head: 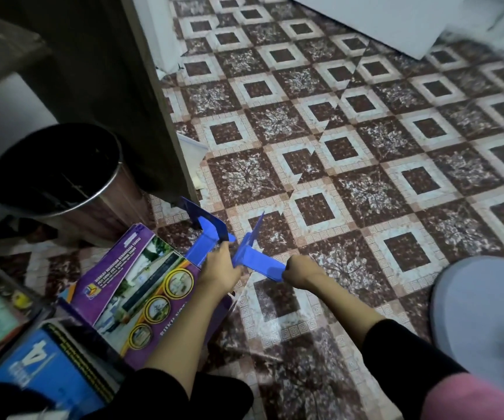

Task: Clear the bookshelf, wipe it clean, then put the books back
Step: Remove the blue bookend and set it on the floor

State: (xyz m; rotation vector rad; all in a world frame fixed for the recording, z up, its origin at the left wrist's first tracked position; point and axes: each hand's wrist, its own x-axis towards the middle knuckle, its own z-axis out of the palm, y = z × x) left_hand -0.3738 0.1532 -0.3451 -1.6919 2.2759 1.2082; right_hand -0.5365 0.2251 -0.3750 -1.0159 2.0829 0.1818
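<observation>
- Blur softens the print on every cover; the blue book [41,368] at 7 o'clock is cut off by the frame edge.
- Just below centre, the left hand [220,266] clenches a flat, L-shaped left bookend [210,233]; the right hand [297,272] clenches the matching right bookend [260,262].
- A glossy purple book [141,286] lies at 7 o'clock on the patterned floor [396,147], with a round metal bin [60,174] at 9 o'clock.

Black left sleeve [166,395] just right of the purple book [141,292], black right sleeve [402,347] farther right, forearms bare, pink cloth [469,398] and grey-blue cloth [487,313] farthest right of the book
</observation>
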